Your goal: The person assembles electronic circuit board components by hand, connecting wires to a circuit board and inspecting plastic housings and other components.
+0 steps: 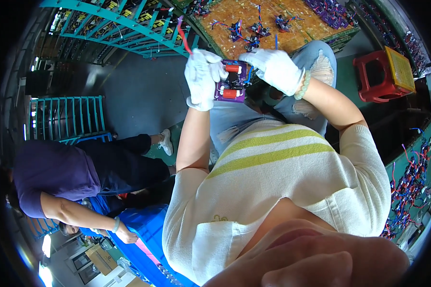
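Note:
In white gloves, both my hands are raised over my lap around a purple circuit board (234, 81) carrying two red cylindrical parts and black parts. My left hand (201, 76) grips the board by its left edge, fingers closed. A red wire (183, 37) sticks up past that hand's fingers. At the board's upper right, my right hand (277, 71) has its fingers bent together round a blue wire (249, 75) running from the board. A blue wire end (276, 42) shows above the right hand. My right fingertips are partly hidden.
Ahead stands a worn wooden workbench (292, 43) with several wired boards (259, 29). A red stool (371, 76) with a yellow top is at right. Green metal racks (129, 36) stand at left. Another person (57, 177) works beside a blue bin (146, 225). More boards (409, 186) lie at right.

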### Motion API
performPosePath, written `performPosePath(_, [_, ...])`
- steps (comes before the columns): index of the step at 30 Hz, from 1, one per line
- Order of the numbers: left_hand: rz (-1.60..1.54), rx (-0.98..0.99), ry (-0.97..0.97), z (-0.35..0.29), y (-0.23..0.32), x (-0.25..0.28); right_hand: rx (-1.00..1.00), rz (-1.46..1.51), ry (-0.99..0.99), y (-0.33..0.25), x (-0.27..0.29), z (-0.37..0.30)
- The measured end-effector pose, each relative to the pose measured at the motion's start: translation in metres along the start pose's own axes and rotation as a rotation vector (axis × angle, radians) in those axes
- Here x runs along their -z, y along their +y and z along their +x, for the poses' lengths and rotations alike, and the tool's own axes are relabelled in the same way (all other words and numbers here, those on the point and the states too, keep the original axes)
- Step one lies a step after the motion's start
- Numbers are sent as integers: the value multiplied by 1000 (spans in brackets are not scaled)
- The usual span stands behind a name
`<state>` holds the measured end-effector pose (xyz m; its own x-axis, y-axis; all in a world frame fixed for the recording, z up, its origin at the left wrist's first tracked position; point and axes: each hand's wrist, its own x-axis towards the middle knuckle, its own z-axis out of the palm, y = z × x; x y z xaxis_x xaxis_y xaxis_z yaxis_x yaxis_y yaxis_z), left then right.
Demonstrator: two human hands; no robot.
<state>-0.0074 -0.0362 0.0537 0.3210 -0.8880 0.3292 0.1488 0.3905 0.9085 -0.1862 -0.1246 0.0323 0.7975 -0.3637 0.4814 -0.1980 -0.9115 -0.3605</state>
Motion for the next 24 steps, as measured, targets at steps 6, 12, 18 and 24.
performPosePath(6, [922,-156,-319,-5,5,-26,55,-288,180,-25,42,33])
performPosePath(12, [1575,-486,-492,-14,-22,-5,275,-393,-54,-36,32,32])
performPosePath(18, [1807,-856,-544,-20,-35,2,582,-435,109,-25,18,24])
performPosePath(24, [1317,-839,-477,-3,-40,-5,632,-107,39,-18,22,33])
